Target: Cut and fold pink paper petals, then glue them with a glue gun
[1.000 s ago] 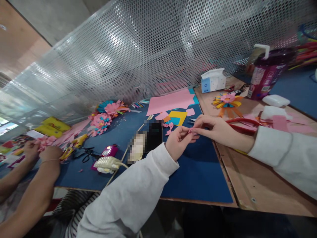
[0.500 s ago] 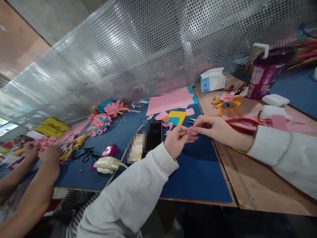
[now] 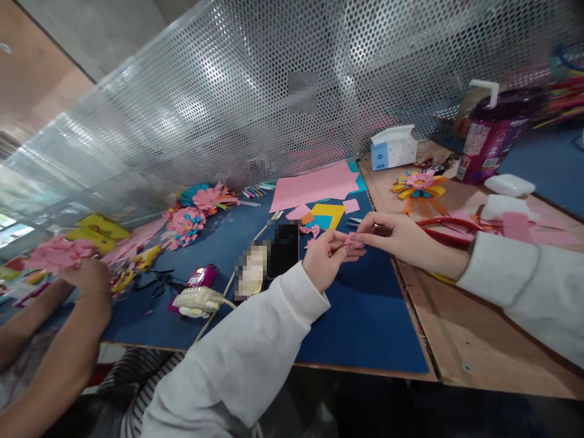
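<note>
Between my two hands is a small folded piece of pink paper (image 3: 351, 238). My left hand (image 3: 326, 258) pinches it from the left, its fingers curled. From the right, the fingertips of my right hand (image 3: 387, 237) grip the same piece. Folded pink paper scraps (image 3: 312, 231) lie just left of my left hand. Behind my hands are a yellow sheet (image 3: 336, 214) and a blue square (image 3: 321, 222). Silver blade tips (image 3: 354, 222) show beside my right hand, and red scissor handles (image 3: 449, 226) lie beyond that wrist.
At the left, a co-worker's hands (image 3: 89, 277) hold a pink paper flower (image 3: 59, 252). A power strip (image 3: 198, 302), phone (image 3: 283, 249) and black scissors (image 3: 159, 281) lie on the blue mat (image 3: 360, 340). Tissue pack (image 3: 393, 149), purple cup (image 3: 490, 140) and paper flower (image 3: 420, 187) stand at right.
The co-worker's pink paper flower has been raised and moved left, now showing larger. My hands stay almost in place, with slightly more of the pink paper visible between the fingertips.
</note>
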Demonstrator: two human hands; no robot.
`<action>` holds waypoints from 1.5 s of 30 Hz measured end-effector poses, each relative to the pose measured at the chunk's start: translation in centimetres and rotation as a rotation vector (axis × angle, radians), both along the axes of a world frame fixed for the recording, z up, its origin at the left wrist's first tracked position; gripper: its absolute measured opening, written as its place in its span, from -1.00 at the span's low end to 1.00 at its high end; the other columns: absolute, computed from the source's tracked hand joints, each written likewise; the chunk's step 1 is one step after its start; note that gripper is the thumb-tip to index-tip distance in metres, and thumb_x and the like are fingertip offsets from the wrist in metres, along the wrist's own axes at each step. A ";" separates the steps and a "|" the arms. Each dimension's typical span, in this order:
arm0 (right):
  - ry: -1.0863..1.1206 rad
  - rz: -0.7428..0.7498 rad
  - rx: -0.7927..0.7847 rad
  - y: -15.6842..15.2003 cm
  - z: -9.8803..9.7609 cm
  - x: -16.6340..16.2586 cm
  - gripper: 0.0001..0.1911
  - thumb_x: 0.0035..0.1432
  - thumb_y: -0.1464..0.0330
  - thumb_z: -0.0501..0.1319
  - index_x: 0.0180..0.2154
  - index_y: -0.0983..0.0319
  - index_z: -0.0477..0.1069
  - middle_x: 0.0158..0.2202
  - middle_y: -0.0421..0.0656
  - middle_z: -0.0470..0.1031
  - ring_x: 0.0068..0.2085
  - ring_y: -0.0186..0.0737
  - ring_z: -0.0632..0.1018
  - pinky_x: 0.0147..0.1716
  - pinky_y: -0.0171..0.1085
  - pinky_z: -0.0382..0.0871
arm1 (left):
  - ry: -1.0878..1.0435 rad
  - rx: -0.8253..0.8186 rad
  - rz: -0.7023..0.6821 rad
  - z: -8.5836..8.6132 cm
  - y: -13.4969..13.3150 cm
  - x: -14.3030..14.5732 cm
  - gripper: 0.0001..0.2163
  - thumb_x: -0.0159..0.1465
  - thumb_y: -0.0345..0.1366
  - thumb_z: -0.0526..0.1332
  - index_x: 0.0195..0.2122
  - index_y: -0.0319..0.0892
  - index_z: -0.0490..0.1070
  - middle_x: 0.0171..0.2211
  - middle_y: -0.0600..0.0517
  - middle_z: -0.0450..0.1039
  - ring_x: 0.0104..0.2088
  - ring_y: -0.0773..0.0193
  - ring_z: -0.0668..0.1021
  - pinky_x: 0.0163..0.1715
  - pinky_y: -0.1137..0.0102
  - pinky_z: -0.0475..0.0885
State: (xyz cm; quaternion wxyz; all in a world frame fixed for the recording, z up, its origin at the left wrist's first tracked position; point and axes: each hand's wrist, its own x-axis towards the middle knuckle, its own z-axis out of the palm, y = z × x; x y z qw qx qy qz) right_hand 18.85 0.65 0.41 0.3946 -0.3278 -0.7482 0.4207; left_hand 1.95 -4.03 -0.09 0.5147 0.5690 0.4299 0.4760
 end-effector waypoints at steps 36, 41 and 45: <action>-0.006 0.074 -0.134 0.9 -0.6 0.8 -0.57 0.01 0.00 0.23 -0.51 0.27 0.42 -0.58 -0.20 0.36 -0.53 -0.34 0.36 -0.55 -0.32 0.16 | -0.048 -0.027 -0.014 0.1 1.1 0.1 -0.58 0.00 -0.04 0.34 -0.35 -0.22 0.20 -0.56 0.06 0.48 -0.56 0.31 0.57 -0.47 0.37 0.51; -0.046 0.046 -0.033 1.1 -0.9 1.1 -0.55 0.01 -0.02 0.23 -0.52 0.26 0.45 -0.57 -0.18 0.38 -0.52 -0.32 0.38 -0.57 -0.33 0.18 | -0.015 -0.118 -0.051 0.6 1.2 -0.3 -0.62 -0.01 -0.10 0.37 -0.36 -0.26 0.28 -0.57 0.03 0.50 -0.56 0.30 0.57 -0.44 0.35 0.52; 0.005 0.072 -0.124 0.9 -0.8 0.9 -0.50 0.02 -0.06 0.19 -0.49 0.28 0.45 -0.59 -0.17 0.39 -0.54 -0.32 0.40 -0.59 -0.33 0.23 | 0.010 -0.122 -0.032 1.2 1.0 -0.5 -0.65 0.01 -0.14 0.37 -0.36 -0.25 0.29 -0.56 0.00 0.52 -0.56 0.28 0.57 -0.42 0.32 0.52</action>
